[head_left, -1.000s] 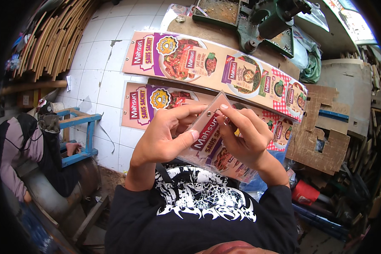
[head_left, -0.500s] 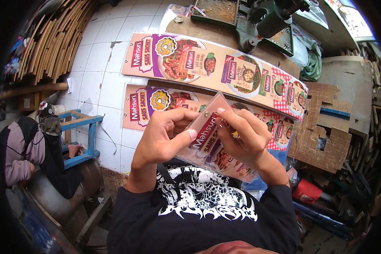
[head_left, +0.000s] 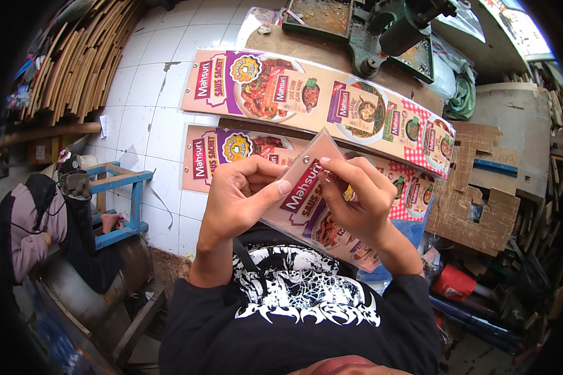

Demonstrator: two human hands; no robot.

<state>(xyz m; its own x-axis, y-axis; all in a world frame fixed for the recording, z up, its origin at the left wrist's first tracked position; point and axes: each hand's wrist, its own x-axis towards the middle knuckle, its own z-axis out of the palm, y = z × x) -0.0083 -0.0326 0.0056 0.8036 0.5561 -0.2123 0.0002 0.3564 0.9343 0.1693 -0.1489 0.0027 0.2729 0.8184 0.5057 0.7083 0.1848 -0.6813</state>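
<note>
Close to my chest I hold a laminated printed strip [head_left: 305, 211] with food pictures, tilted, one corner pointing away from me. My left hand [head_left: 234, 197] grips its left edge, thumb on top, fingers underneath. A small metal eyelet [head_left: 306, 160] sits in that edge near my left thumb. My right hand [head_left: 366, 203] is closed over the strip, index fingertip and thumb near its upper edge. A thin shiny bit shows between those fingers, too small to make out. Beyond, a matching strip [head_left: 322, 122] lies flat on the work surface, and another one [head_left: 200, 178] lies partly behind my hands.
A green machine [head_left: 381, 47] with metal trays stands at the far side. Cut brown boards [head_left: 475, 200] lie to the right, near a red object [head_left: 453, 281]. At left are a blue stool frame [head_left: 122, 187], stacked wooden strips [head_left: 78, 62] and another person's leg [head_left: 97, 234].
The held strip has turned and shifted slightly, with its upper corner a little farther away. My right hand has moved slightly left. My left hand keeps its grip.
</note>
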